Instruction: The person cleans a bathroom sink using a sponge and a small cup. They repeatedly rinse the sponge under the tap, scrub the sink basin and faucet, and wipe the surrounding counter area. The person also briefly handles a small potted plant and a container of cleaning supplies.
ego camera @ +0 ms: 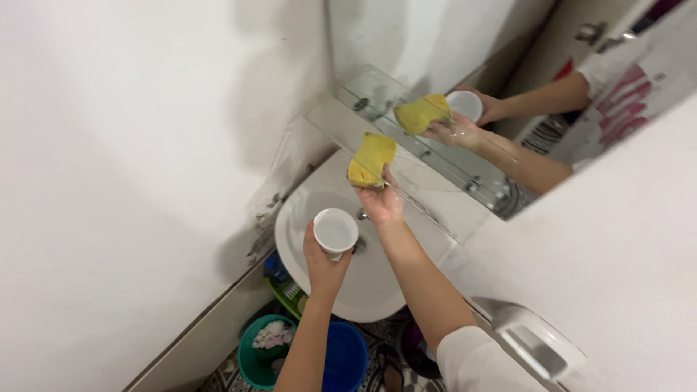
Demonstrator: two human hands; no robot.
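The left hand (325, 270) grips a white cup (335, 231) above the sink (377, 290). The right hand (381, 203), just beyond, pinches a yellow sponge (372, 158) closed-fingered.

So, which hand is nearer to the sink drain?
Left. The left hand holds a white cup just beside the drain. The right hand is higher, holding a yellow sponge near the glass shelf.

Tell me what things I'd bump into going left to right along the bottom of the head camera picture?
Green bucket → blue bucket → sandal → white sleeve → white wall holder.
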